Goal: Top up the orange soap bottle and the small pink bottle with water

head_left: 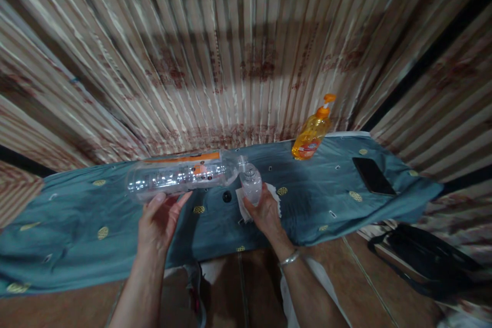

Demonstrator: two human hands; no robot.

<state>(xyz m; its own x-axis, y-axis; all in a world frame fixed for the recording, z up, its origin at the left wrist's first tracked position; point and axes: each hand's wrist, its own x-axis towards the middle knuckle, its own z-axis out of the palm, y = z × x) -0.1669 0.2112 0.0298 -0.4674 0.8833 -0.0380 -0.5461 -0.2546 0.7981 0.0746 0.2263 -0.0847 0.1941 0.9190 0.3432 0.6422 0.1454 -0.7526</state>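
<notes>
My left hand (159, 218) supports a large clear plastic bottle (180, 179) from below, its thumb and fingers against the near side. The bottle lies almost level, with an orange-marked label, and its neck points right. Close against that neck is the mouth of a small translucent bottle (251, 187), gripped in my right hand (267, 212). I cannot tell whether any liquid passes between them. Beneath my right hand lies a piece of white tissue (245, 209). A small round black cap (227, 196) rests on the cloth between my hands.
A blue-green patterned cloth (307, 215) covers the table. At its back edge stands a pump bottle of orange liquid (311, 136). A black phone (372, 176) lies to the right. Striped curtains (246, 51) hang behind, and a black bag (430, 256) is at lower right.
</notes>
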